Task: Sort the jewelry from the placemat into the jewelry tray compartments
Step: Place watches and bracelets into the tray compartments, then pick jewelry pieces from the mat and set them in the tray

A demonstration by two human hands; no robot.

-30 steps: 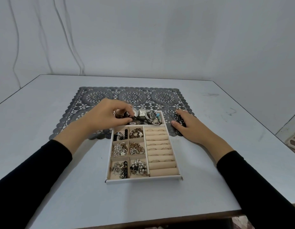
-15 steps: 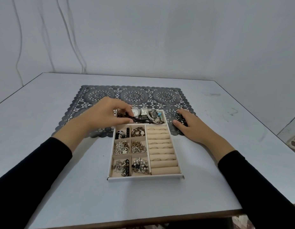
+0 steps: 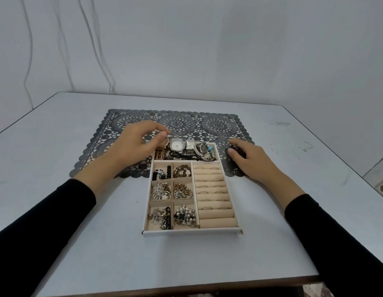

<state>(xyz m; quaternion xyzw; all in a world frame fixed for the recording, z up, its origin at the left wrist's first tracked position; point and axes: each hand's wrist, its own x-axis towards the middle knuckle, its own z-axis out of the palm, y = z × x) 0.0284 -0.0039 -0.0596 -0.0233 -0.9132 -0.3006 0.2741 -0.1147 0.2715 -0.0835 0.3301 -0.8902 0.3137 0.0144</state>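
The white jewelry tray (image 3: 192, 232) lies at the table's centre, its far end over the dark lace placemat (image 3: 218, 125). Its top compartment holds several watches (image 3: 177, 145). Small compartments on the left hold earrings and brooches (image 3: 183, 215), and beige ring rolls (image 3: 214, 198) fill the right side. My left hand (image 3: 137, 146) pinches the face of a rose-gold watch (image 3: 160, 154) at the top compartment's left end. My right hand (image 3: 250, 160) rests on the placemat right of the tray, thumb and fingers curled around a dark bead bracelet (image 3: 238, 151). A small ring (image 3: 175, 128) lies on the placemat beyond the tray.
The pale table (image 3: 57, 146) reaches the wall behind, and its front edge runs close to me. Cables hang down the wall at the left. Something pale sits low beyond the table's right edge (image 3: 382, 187).
My left hand has drawn back to the left, uncovering the watch faces while keeping the rose-gold watch. My right thumb has curled in against the dark beads.
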